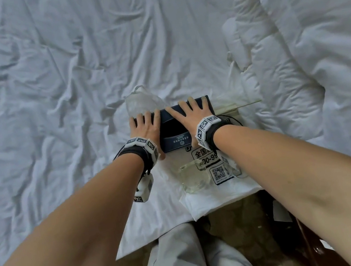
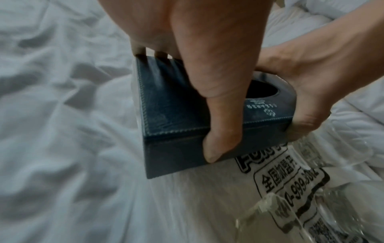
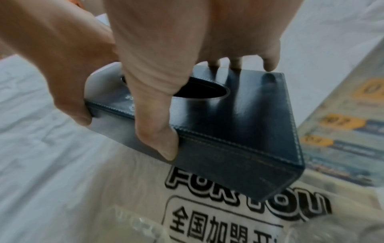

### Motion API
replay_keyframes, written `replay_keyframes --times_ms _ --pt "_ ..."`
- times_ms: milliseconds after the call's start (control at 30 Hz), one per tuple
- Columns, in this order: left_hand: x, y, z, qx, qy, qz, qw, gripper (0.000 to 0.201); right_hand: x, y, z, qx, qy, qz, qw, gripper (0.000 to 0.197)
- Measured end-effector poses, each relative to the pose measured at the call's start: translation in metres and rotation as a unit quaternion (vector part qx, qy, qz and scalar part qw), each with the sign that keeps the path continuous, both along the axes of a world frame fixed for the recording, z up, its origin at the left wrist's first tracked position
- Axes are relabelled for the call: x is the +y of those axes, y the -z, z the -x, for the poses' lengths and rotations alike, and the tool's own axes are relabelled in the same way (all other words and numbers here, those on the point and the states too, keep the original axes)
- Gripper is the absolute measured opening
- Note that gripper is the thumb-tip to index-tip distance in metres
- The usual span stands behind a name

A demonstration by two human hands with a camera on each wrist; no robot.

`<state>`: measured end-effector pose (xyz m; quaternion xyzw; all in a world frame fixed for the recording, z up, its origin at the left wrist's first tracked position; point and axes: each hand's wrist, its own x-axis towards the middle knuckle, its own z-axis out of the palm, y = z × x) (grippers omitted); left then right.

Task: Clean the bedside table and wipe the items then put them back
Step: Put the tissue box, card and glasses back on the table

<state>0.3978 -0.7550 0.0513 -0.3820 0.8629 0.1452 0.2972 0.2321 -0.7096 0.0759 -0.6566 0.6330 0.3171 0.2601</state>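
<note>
A dark blue stitched tissue box [image 1: 175, 138] with an oval slot sits over a white printed plastic bag [image 1: 215, 198] spread on the bed. My left hand [image 1: 145, 126] grips the box's left end, thumb down the near side and fingers over the far edge. My right hand [image 1: 190, 116] grips the right end the same way. In the left wrist view the left hand [image 2: 193, 74] clamps the box [image 2: 166, 106]. From the right wrist, the right hand [image 3: 166, 82] pinches the box [image 3: 239, 131]; whether the box rests on the bag or hangs above it is unclear.
A clear glass ashtray [image 1: 193, 177] and a glass [image 1: 233, 167] stand on the bag, nearer me. A clear acrylic card stand [image 1: 234, 104] lies right of the box, crumpled clear plastic [image 1: 141, 101] behind it. Wrinkled sheet [image 1: 45, 85] left, duvet [image 1: 316, 39] right.
</note>
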Motion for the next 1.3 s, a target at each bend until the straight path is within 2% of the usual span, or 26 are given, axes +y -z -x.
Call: replay_keyframes --times_ms 167,400,633,833,933,1100,1300 --pt "-0.033 -0.068 -0.014 0.011 0.03 0.059 0.998 0.145 -0.015 -0.059 -0.013 0.008 0.007 0.069 0.998 0.152" --pt "-0.055 -0.192 -0.007 0.062 0.06 0.114 0.99 0.143 -0.018 -0.181 -0.004 0.028 0.031 0.15 0.988 0.146" --pt "-0.04 -0.31 0.051 0.126 0.134 0.147 0.972 0.146 0.031 -0.298 0.039 0.081 0.095 0.243 0.962 0.134" --pt "0.014 -0.39 0.116 0.178 0.171 0.141 0.959 0.149 0.1 -0.389 0.089 0.147 0.13 0.269 0.943 0.135" --pt "0.054 -0.427 0.148 0.22 0.15 0.106 0.958 0.131 0.149 -0.429 0.109 0.188 0.128 0.27 0.936 0.138" --pt "0.124 -0.475 0.194 0.277 0.122 -0.015 0.953 0.079 0.242 -0.475 0.128 0.249 0.091 0.277 0.923 0.138" --pt "0.232 -0.505 0.232 0.272 0.171 -0.04 0.946 0.058 0.357 -0.499 0.132 0.293 0.051 0.274 0.915 0.14"
